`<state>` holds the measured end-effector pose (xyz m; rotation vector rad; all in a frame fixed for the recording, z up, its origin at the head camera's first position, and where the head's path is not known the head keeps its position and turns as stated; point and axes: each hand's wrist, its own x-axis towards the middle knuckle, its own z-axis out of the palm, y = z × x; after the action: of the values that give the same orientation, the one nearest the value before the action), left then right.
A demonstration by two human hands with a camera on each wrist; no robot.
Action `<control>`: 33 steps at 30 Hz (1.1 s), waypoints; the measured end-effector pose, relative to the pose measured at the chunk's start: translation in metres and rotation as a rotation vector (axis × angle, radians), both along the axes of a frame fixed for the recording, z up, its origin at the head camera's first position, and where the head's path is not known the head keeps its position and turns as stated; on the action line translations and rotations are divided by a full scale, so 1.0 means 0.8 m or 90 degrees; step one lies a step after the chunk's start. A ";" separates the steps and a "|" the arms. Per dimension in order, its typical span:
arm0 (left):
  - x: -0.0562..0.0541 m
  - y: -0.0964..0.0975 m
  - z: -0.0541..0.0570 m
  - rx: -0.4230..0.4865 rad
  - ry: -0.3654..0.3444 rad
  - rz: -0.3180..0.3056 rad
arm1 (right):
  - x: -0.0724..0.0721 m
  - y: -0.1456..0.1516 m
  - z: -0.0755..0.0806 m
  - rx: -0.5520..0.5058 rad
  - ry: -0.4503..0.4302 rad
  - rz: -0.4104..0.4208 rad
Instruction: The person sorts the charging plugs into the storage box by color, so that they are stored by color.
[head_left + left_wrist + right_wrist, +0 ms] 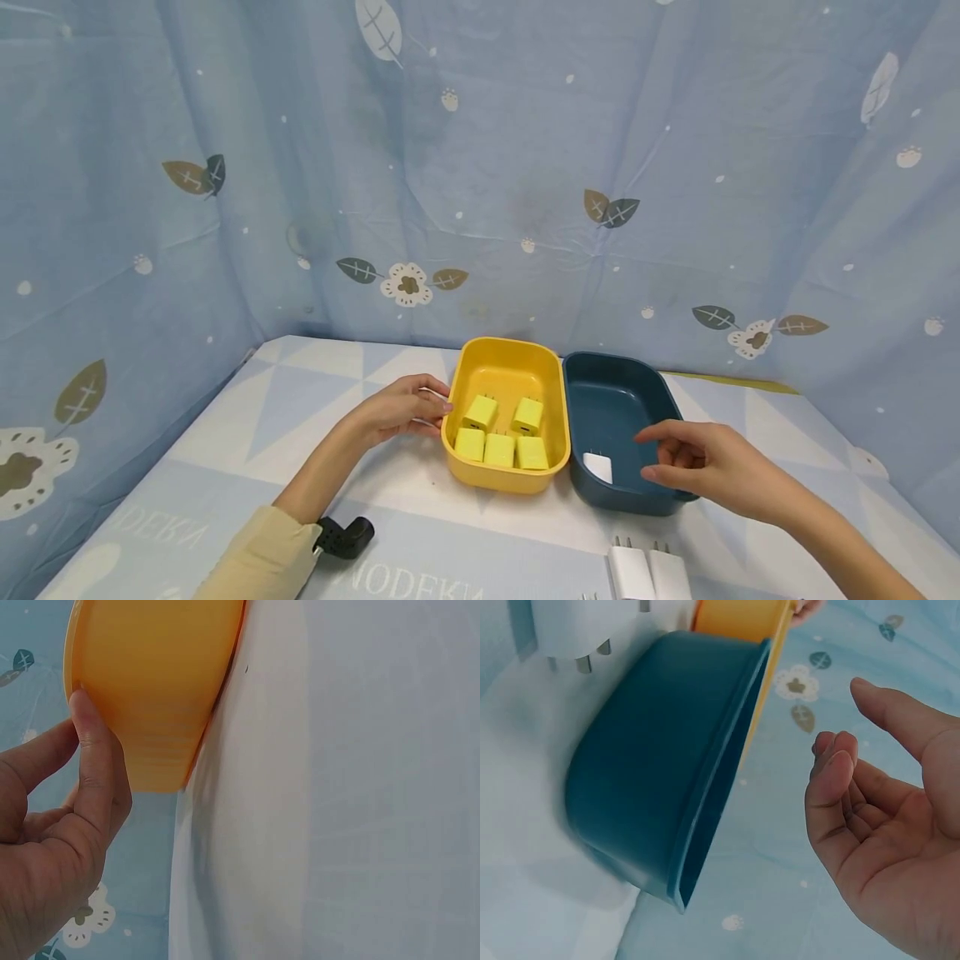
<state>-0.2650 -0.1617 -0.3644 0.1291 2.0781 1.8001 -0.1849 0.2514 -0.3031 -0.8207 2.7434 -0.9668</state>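
My left hand (pixel 405 408) holds the left side of a yellow bin (pixel 468 475) near its rim, thumb and fingertips against it. In the left wrist view, the fingertips meet the outer wall of the bin (pixel 157 712). Several yellow plug chargers (pixel 498 450) lie inside, mostly toward the near end. Beside it stands a dark blue bin (pixel 611 400) with one white charger (pixel 597 467) in its near left corner. My right hand (pixel 705 467) hovers above the blue bin's right side, thumb and index finger apart, holding nothing. In the right wrist view, that hand (pixel 885 825) is clear of the bin.
Two white chargers (pixel 632 572) stand side by side before the blue bin, prongs pointing away; another's prongs (pixel 589 597) show at the bottom edge. A black device (pixel 345 537) sits by the left wrist. A patterned blue curtain (pixel 517 167) hangs behind the table.
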 end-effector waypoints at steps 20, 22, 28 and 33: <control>0.001 0.003 0.003 -0.013 0.002 0.005 | 0.029 -0.003 -0.026 -0.036 -0.057 0.092; 0.000 0.002 0.002 -0.011 0.002 0.005 | 0.031 -0.005 -0.029 -0.036 -0.073 0.101; -0.001 0.002 0.001 -0.012 -0.001 0.004 | 0.037 -0.011 -0.035 -0.016 -0.139 0.116; -0.001 0.002 0.001 -0.008 -0.006 0.005 | 0.043 -0.012 -0.043 0.010 -0.251 0.073</control>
<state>-0.2658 -0.1603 -0.3639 0.1098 2.0865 1.7877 -0.1504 0.2418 -0.3371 -0.6904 2.3409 -0.9638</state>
